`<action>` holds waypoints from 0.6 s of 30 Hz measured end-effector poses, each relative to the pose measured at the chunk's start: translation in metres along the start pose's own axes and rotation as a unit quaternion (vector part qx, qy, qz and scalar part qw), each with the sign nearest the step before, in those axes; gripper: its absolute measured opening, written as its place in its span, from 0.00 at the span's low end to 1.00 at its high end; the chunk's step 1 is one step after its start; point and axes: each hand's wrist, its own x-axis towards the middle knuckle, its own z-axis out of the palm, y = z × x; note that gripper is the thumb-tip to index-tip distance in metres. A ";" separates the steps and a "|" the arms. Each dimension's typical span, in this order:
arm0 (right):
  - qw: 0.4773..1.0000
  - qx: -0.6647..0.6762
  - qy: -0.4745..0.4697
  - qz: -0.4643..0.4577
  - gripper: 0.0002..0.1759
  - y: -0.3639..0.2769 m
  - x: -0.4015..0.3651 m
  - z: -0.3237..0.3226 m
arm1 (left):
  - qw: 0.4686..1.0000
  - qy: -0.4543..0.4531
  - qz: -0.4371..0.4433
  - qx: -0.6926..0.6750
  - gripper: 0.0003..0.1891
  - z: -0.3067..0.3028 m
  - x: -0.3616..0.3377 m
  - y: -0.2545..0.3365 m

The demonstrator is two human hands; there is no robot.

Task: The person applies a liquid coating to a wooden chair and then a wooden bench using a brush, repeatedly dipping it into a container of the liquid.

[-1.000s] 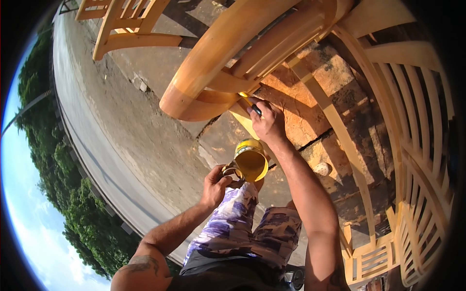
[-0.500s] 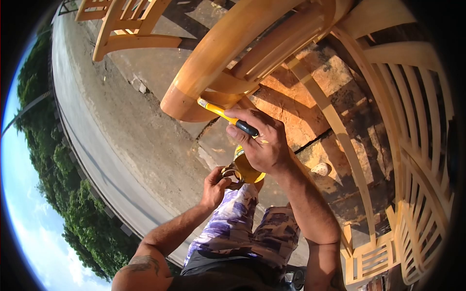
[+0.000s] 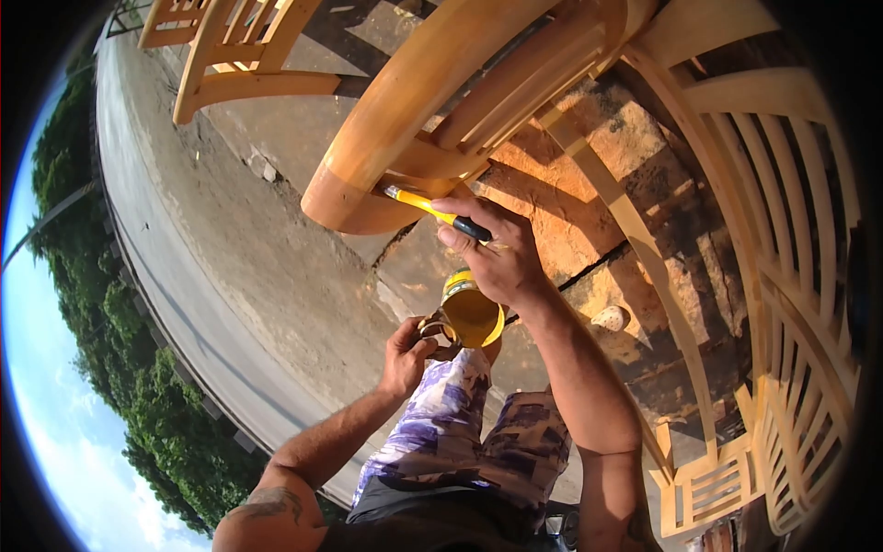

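My right hand [image 3: 501,247] is closed round a paintbrush [image 3: 421,201] with a yellow handle and a black end. The bristles rest at the inner edge of a broad, curved wooden armrest [image 3: 368,147], whose upper part shines while its near end looks duller. Lower down, my left hand [image 3: 411,357] grips a small yellow can [image 3: 458,283] at its side, fingers about what looks like a ring-shaped handle or lid. A yellow-brown liquid or coating shows inside the tilted can.
Slatted wooden chair parts [image 3: 782,184] stand along the right, and another wooden chair [image 3: 248,64] at the upper left. Stone slabs [image 3: 552,212] lie under the furniture. A pale round object [image 3: 610,318] sits on the ground. A road [image 3: 175,285] and trees run along the left.
The brush tip has shifted slightly right along the armrest's inner edge. My right hand has risen a little, uncovering more of the can's opening. My left hand stays in place.
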 end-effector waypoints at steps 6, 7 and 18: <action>0.987 -0.014 0.023 0.156 0.14 0.100 0.007 0.002 | 0.999 -0.015 -0.024 -0.029 0.16 0.004 -0.001 0.007; 0.986 0.006 0.017 0.168 0.15 0.102 0.008 0.001 | 1.000 -0.010 -0.017 -0.010 0.16 0.005 -0.001 0.008; 0.934 0.319 -0.030 0.161 0.16 0.031 0.007 0.001 | 0.999 -0.016 -0.023 -0.026 0.17 0.004 0.001 0.006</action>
